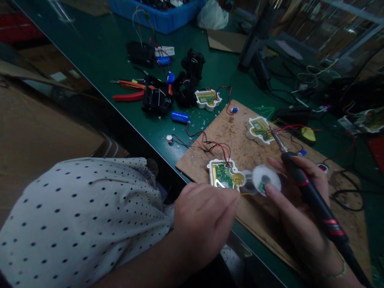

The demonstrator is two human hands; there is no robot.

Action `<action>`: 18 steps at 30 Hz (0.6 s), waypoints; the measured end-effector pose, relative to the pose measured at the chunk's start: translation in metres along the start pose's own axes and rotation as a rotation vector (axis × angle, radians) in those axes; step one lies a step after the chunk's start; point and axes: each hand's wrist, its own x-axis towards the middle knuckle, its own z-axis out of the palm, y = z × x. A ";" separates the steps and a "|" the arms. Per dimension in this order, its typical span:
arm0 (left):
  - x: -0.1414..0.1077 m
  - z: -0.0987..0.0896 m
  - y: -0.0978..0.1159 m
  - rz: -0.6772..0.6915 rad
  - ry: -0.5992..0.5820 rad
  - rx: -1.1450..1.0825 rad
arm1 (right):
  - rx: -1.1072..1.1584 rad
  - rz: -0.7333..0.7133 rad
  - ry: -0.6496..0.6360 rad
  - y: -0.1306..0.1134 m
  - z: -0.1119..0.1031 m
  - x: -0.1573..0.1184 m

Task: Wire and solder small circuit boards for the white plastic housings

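My right hand (303, 208) grips a black soldering iron (313, 196) with red rings; its metal tip points up and left, near a white housing (260, 130) with a circuit board inside. Under my right thumb is a round white disc-like piece (272, 178) with a grey centre, blurred; I cannot tell whether it is held. My left hand (207, 218) is closed at the lower edge of another white housing (211, 170), which holds a green circuit board (223, 172). What its fingers grip is hidden. Red and black wires run from this board to a blue cylindrical battery (180, 117).
A brown board (240, 154) lies on the green table (99, 52). Beyond it are a third white housing (207, 100), black casings (157, 96), red-handled pliers (129, 96) and a blue bin (165, 18). Cables (348, 200) lie at the right.
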 end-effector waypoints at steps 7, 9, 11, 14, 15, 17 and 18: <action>0.023 0.003 0.002 -0.326 0.078 -0.142 | -0.003 0.020 -0.014 0.000 -0.002 -0.001; 0.027 0.003 0.001 -0.334 0.069 -0.178 | -0.008 0.035 -0.024 0.001 -0.003 -0.002; 0.030 0.002 0.001 -0.305 0.046 -0.202 | -0.002 0.051 -0.028 0.001 -0.004 -0.002; 0.031 0.002 0.004 -0.228 -0.004 -0.210 | 0.007 0.061 -0.031 0.002 -0.005 -0.003; 0.031 0.002 0.005 -0.198 -0.019 -0.203 | 0.006 0.058 -0.034 0.002 -0.005 -0.003; 0.029 0.002 0.007 -0.137 -0.055 -0.184 | 0.002 0.056 -0.042 0.002 -0.005 -0.003; 0.028 0.002 0.007 -0.105 -0.077 -0.177 | 0.000 0.055 -0.044 0.002 -0.005 -0.003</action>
